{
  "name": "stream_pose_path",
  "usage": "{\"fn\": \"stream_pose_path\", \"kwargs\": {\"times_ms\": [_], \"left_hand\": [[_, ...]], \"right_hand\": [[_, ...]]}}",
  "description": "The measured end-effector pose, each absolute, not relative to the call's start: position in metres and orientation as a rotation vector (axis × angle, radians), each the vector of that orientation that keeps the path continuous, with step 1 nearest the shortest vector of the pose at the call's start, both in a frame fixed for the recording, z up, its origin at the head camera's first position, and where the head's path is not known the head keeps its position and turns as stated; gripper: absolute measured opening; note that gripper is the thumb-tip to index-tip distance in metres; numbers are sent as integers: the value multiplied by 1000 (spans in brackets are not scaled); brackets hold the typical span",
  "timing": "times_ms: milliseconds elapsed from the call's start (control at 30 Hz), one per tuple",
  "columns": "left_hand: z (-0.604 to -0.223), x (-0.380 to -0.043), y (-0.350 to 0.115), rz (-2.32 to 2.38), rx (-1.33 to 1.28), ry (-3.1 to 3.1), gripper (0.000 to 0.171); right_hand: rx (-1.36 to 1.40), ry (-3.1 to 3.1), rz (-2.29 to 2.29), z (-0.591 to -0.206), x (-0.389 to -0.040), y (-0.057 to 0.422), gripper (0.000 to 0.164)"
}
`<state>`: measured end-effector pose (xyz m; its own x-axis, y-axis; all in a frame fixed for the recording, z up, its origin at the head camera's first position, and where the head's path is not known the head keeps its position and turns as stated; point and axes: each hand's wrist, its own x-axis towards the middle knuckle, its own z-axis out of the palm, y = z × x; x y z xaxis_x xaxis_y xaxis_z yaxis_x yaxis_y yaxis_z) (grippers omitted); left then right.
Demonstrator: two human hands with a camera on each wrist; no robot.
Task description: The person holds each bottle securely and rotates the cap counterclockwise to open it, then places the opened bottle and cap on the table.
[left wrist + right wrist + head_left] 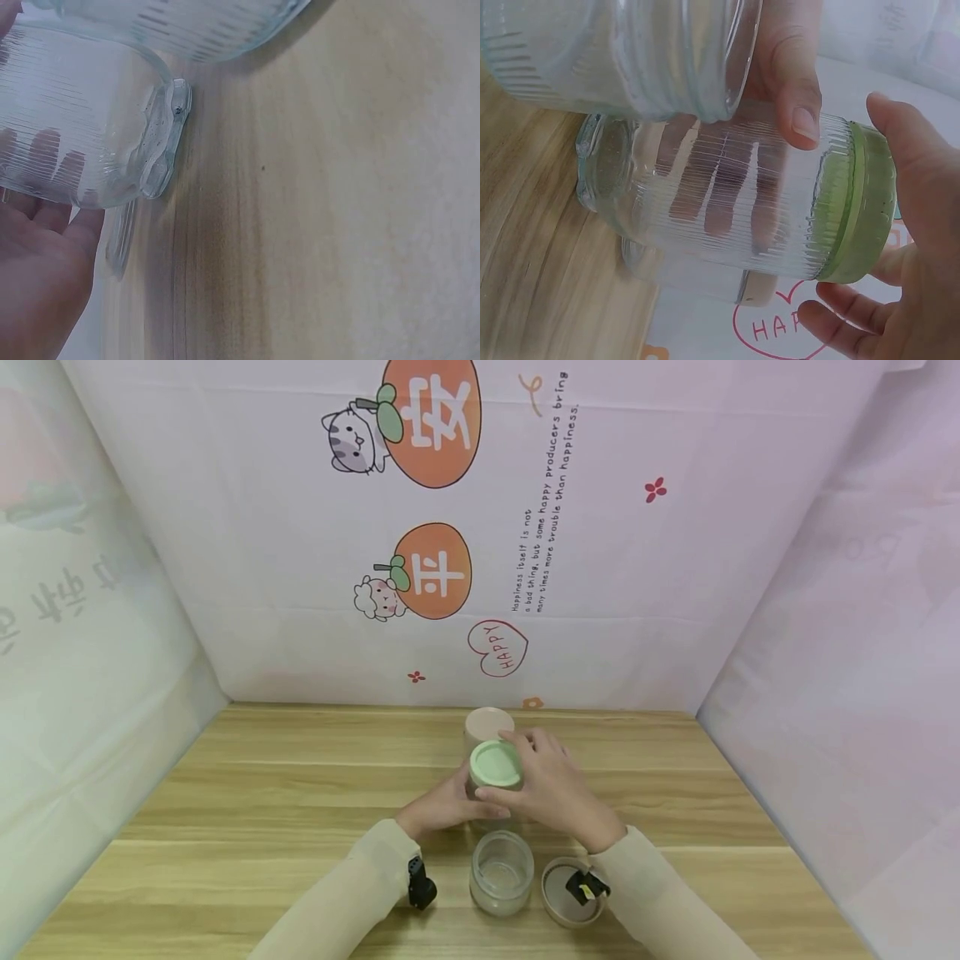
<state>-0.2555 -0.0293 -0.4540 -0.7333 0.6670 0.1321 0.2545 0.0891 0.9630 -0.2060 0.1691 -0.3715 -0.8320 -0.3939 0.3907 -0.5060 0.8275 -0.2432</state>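
Note:
A ribbed glass jar (pixel 649 184) with a green lid (pixel 497 763) stands upright on the table. My left hand (pixel 444 803) grips the jar's body, its fingers showing through the glass in the right wrist view. The right hand (pixel 557 787) holds the green lid by its rim, thumb (pixel 911 139) on one side and fingers on the other. Nearer to me stands a lidless glass jar (pixel 501 881), its mouth facing up. Beside it, a beige lid (pixel 564 914) lies with its hollow side up, partly covered by the right wrist's camera.
Behind the green-lidded jar is another jar with a beige lid (pixel 489 724), its body mostly hidden. The wood-grain table (pixel 300 777) is bounded by a printed white cloth (pixel 600 610) at the back and white cloth at both sides.

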Motion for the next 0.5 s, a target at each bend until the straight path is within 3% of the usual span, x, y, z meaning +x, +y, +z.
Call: {"fn": "stream_pose_path", "kwargs": {"times_ms": [500], "left_hand": [[-457,-258,-29,1684,911,2032,93]], "right_hand": [[659,-2728,449,-373,-207,168,92]]}}
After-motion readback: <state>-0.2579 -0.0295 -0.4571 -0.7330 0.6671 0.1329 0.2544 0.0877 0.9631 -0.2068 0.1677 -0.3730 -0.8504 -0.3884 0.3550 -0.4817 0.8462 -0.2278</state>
